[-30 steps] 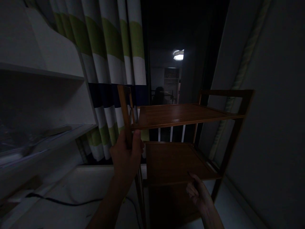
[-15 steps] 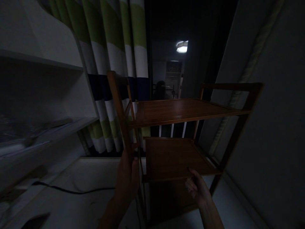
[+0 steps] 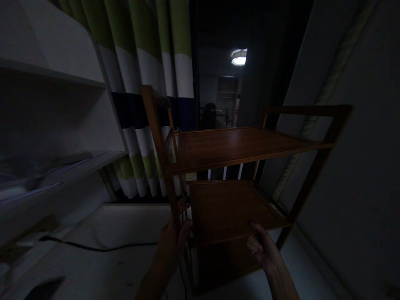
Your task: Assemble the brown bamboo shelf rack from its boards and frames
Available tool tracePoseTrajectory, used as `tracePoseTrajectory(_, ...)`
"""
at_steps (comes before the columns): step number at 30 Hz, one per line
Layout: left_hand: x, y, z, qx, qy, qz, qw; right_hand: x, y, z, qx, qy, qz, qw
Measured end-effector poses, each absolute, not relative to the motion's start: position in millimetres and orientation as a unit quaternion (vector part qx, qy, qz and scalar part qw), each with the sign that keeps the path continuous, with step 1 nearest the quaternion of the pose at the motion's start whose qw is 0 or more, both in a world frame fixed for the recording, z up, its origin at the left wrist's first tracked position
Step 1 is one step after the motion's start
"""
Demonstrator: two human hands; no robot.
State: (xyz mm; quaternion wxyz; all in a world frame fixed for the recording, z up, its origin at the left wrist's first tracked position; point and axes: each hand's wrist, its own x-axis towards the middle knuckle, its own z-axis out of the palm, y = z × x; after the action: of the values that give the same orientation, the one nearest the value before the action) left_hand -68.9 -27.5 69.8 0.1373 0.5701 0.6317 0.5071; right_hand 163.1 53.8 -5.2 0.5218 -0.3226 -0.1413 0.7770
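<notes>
A brown wooden shelf rack (image 3: 237, 146) with several tiers stands in front of me in dim light. My left hand (image 3: 171, 239) is wrapped round its left front post (image 3: 158, 137), just below the top tier. At the front edge of the middle shelf (image 3: 228, 204), my right hand (image 3: 264, 248) grips with the thumb on top and the fingers curled beneath. A lower shelf (image 3: 225, 262) lies in deep shadow below. Nothing rests on the top or middle tier.
A white shelving unit (image 3: 112, 125) stands on the left, with papers on its ledge. A black cable (image 3: 109, 251) crosses the white surface towards the rack. Behind hang striped curtains (image 3: 146, 75) beside a dark window (image 3: 225, 96). A wall with a pipe (image 3: 331, 79) is at right.
My left hand has moved lower along the post. The rack's front edge looks slightly nearer, its left end lower in view. My right hand keeps its grip on the middle shelf.
</notes>
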Motion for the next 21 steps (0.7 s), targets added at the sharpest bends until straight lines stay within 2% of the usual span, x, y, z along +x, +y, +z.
tracePoseTrajectory(9, -70.4, -26.5, 67.3, 0.559, 0.649, 0.49, 0.163, 161.1, 51.8, -6.0, -0.319, -0.149, 0.774, 0.526)
tracePoseTrajectory(21, -66.0, -29.4, 39.5, 0.572, 0.656, 0.479, 0.115, 156.2, 48.7, -2.9, -0.337, -0.142, 0.77, 0.523)
